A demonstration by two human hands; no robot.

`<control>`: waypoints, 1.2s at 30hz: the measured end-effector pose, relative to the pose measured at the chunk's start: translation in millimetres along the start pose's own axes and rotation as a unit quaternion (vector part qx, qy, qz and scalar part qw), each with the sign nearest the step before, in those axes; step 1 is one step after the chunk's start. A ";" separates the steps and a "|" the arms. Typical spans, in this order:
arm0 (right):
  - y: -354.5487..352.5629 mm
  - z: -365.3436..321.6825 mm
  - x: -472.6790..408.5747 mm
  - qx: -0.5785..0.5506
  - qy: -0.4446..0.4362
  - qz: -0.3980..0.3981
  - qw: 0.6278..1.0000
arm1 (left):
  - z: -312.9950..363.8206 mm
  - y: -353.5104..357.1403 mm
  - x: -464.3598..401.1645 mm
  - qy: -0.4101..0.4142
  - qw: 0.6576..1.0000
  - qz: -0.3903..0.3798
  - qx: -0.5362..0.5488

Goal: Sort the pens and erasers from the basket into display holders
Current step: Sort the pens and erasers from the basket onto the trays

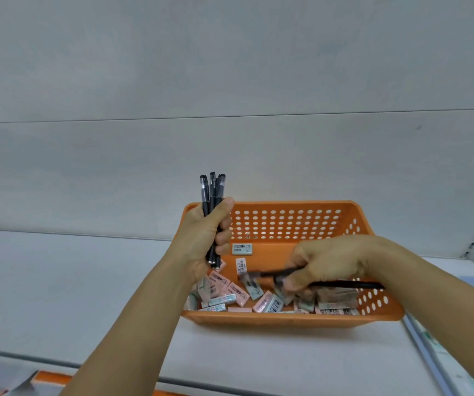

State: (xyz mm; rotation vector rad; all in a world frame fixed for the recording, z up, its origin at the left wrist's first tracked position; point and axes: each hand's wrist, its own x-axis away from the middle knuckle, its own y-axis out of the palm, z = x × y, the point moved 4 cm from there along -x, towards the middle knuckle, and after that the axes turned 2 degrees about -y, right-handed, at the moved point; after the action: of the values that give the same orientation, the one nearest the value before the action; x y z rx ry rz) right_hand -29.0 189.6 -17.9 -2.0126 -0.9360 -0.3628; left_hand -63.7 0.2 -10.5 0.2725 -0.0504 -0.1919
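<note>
Pens: your left hand grips an upright bundle of black capped pens over the perforated orange plastic basket, while your right hand pinches two more black pens above pink and mint wrapped erasers, some marked "4B", lying inside.

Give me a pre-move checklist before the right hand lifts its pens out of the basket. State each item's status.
1. Left hand grips its bundle of pens upright: ok.
2. Right hand has pens in its grip: ok; two black pens lie crosswise under the fingers, blurred.
3. No eraser caught with those pens: cannot tell; the fingers sit right above the erasers.
4. Orange basket sits flat on the shelf: ok.
5. Display holders within sight: not ok; none shows in the head view.
6. More loose pens left in the basket: cannot tell; the hands hide part of it.
</note>
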 end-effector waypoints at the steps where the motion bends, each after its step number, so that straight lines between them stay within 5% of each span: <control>1: -4.0 0.0 1.3 -0.028 -0.016 0.049 0.998 | -0.2 -0.2 0.8 0.000 1.000 0.011 -0.004; 6: -15.5 3.6 7.2 -0.192 -0.141 0.201 0.950 | -7.0 5.5 5.7 -0.011 0.998 0.045 0.042; 15: -1.2 -8.9 22.7 -0.217 -0.222 0.174 0.934 | -12.1 41.1 14.5 0.024 0.995 -0.031 0.089; 19: -3.8 0.1 38.1 -0.190 -0.187 0.251 0.931 | 0.0 35.2 12.6 0.046 0.983 0.060 0.164; 22: -12.2 8.2 48.1 -0.273 -0.191 0.347 0.877 | -3.8 40.4 17.6 0.014 0.977 0.115 0.177; 29: -19.0 3.4 79.0 -0.374 -0.258 0.458 0.764 | -28.6 126.2 43.3 -0.069 0.982 -0.066 0.163; 36: -11.2 66.1 126.0 -0.373 -0.215 0.542 0.722 | -50.1 207.4 54.0 -0.083 0.963 -0.126 0.222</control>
State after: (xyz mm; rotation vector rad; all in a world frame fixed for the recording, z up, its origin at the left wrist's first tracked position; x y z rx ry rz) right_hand 42.1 307.3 20.5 -3.0561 0.3988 0.5068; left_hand 30.6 198.7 -1.0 0.7127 -0.2271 -0.4591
